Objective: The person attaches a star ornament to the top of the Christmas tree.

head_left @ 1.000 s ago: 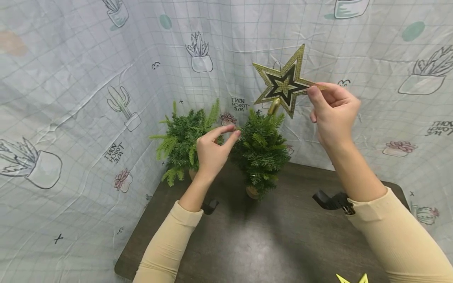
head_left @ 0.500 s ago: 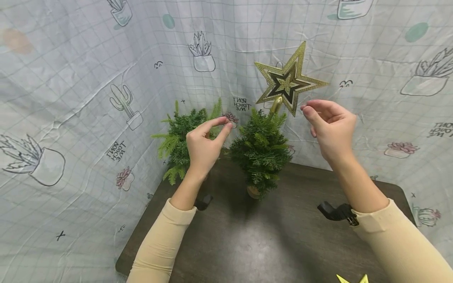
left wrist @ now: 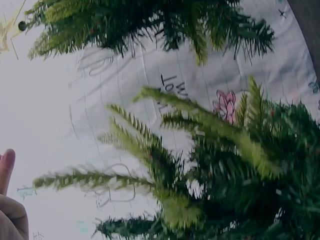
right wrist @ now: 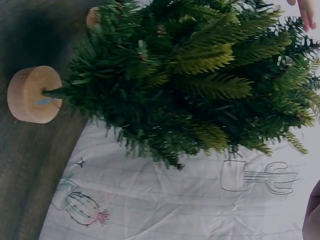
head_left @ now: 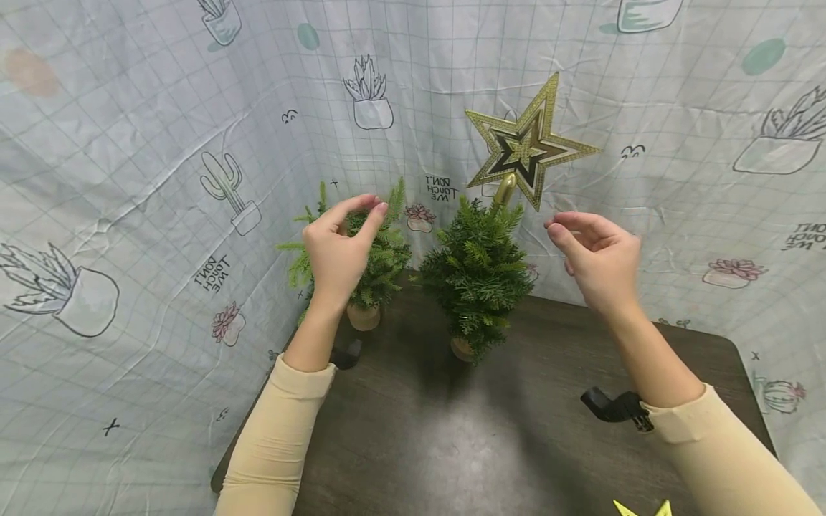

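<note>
A gold star tree topper [head_left: 521,150] stands tilted to the right on top of a small artificial Christmas tree [head_left: 474,276], its gold socket [head_left: 505,190] down among the top sprigs. My right hand [head_left: 600,258] hovers right of the treetop, below the star's right point, fingers bent and holding nothing visible. Over on the left, my left hand [head_left: 338,251] is raised in front of a second small tree [head_left: 387,261], hiding part of it. Its thumb and index finger come close together with nothing seen between them. A round wooden base [right wrist: 35,95] shows in the right wrist view.
Both trees stand on a dark wooden table [head_left: 464,444]. Behind and to the left hangs a white curtain [head_left: 148,215] with plant drawings. Points of another yellow star [head_left: 662,510] show at the bottom edge.
My right hand has let go of the star and moved down. The star stays on the treetop. My left hand has drawn away to the left from the middle tree.
</note>
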A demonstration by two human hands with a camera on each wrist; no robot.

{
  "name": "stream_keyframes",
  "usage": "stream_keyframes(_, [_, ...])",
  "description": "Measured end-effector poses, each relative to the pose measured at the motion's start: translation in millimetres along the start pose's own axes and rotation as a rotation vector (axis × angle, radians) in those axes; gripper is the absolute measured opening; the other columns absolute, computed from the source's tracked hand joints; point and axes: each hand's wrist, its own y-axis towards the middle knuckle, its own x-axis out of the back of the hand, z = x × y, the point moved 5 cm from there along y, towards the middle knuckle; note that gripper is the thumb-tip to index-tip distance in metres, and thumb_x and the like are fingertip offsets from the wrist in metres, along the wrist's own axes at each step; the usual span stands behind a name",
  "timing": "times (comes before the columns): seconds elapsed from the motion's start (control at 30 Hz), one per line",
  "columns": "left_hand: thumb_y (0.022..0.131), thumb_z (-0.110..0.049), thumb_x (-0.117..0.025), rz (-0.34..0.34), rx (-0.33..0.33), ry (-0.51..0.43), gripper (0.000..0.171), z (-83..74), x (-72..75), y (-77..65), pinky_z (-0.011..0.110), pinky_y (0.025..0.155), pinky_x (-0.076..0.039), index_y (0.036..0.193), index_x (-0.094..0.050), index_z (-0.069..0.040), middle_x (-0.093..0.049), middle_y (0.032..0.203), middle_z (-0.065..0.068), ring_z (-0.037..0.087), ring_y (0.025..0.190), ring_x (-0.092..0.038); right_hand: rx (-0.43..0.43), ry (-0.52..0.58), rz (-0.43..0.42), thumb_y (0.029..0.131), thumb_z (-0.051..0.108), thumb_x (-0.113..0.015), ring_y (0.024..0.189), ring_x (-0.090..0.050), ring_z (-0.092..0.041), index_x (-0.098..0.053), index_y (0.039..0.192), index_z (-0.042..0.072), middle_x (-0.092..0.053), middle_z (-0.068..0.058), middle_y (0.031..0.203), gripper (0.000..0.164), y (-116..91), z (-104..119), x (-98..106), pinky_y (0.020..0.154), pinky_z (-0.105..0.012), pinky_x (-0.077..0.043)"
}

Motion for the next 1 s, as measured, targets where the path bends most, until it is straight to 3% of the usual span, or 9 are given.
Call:
stream_keyframes(0.2, [0.091,-0.004,-0.081,-0.029,0.064,0.004,0.016,-19.4,17.4,14.0,0.022,0.044,-0.017,0.104,-0.079,0.005,-0.078,0.100,0.014,-0.003,0.043,-0.016,-0.028,-0.131,0.044,0.092,0.002,-0.078,0.049,-0.048,-0.007,-0.075,0.112,-0.009,-0.079,-0.001,0.095,0.023,-10.0,-12.7,2.7,0.044,-0.018,-0.034])
stream_keyframes(0.3, [0.091,-0.004,-0.081,-0.041,0.098,0.019,0.016,-17.3,25.4,20.5,0.020,0.043,-0.019,0.104,-0.080,0.005,-0.078,0.101,0.012,-0.002,0.042,-0.019,-0.037,-0.204,0.065,0.093,0.005,-0.078,0.045,-0.043,-0.008,-0.075,0.114,-0.007,-0.079,0.000,0.094,0.024,-14.5,-18.2,3.6,0.043,-0.020,-0.033])
stream_keyframes(0.43, [0.092,-0.011,-0.082,-0.054,0.124,0.062,0.018,6.5,31.2,26.2,0.022,0.044,-0.020,0.106,-0.081,-0.001,-0.079,0.101,0.008,-0.001,0.043,-0.023,-0.033,-0.304,0.089,0.094,0.006,-0.078,0.044,-0.039,-0.009,-0.076,0.115,-0.004,-0.078,0.003,0.090,0.024,-19.7,-25.0,4.4,0.044,-0.023,-0.031])
stream_keyframes(0.6, [0.092,-0.026,-0.083,-0.034,0.156,0.098,0.022,36.0,33.0,27.7,0.024,0.043,-0.023,0.109,-0.082,-0.011,-0.079,0.102,-0.003,0.006,0.042,-0.026,-0.031,-0.352,0.115,0.094,0.005,-0.078,0.043,-0.032,-0.011,-0.075,0.117,-0.005,-0.075,0.003,0.083,0.025,-27.3,-33.5,4.2,0.044,-0.027,-0.028])
stream_keyframes(0.83, [0.094,-0.035,-0.080,-0.006,0.192,0.145,0.029,56.2,35.9,25.3,0.021,0.039,-0.024,0.113,-0.081,-0.013,-0.078,0.107,-0.004,0.002,0.037,-0.026,-0.030,-0.345,0.144,0.094,0.005,-0.078,0.043,-0.028,-0.012,-0.075,0.120,-0.002,-0.077,0.004,0.103,0.027,-36.3,-40.2,-2.4,0.044,-0.030,-0.026])
stream_keyframes(0.9, [0.094,-0.037,-0.080,0.003,0.208,0.167,0.031,60.7,36.6,23.6,0.022,0.040,-0.024,0.114,-0.081,-0.014,-0.078,0.108,-0.004,0.001,0.037,-0.026,-0.028,-0.346,0.144,0.093,0.004,-0.078,0.043,-0.028,-0.012,-0.076,0.120,-0.001,-0.077,0.005,0.097,0.027,-38.2,-41.1,-4.3,0.044,-0.030,-0.025])
stream_keyframes(1.0, [0.094,-0.039,-0.080,0.014,0.221,0.204,0.033,67.0,37.3,20.8,0.023,0.041,-0.024,0.115,-0.081,-0.015,-0.078,0.109,-0.004,0.001,0.039,-0.025,-0.021,-0.351,0.142,0.092,0.000,-0.078,0.044,-0.027,-0.011,-0.075,0.120,-0.003,-0.068,0.005,0.072,0.028,-39.8,-42.3,-6.6,0.043,-0.030,-0.024])
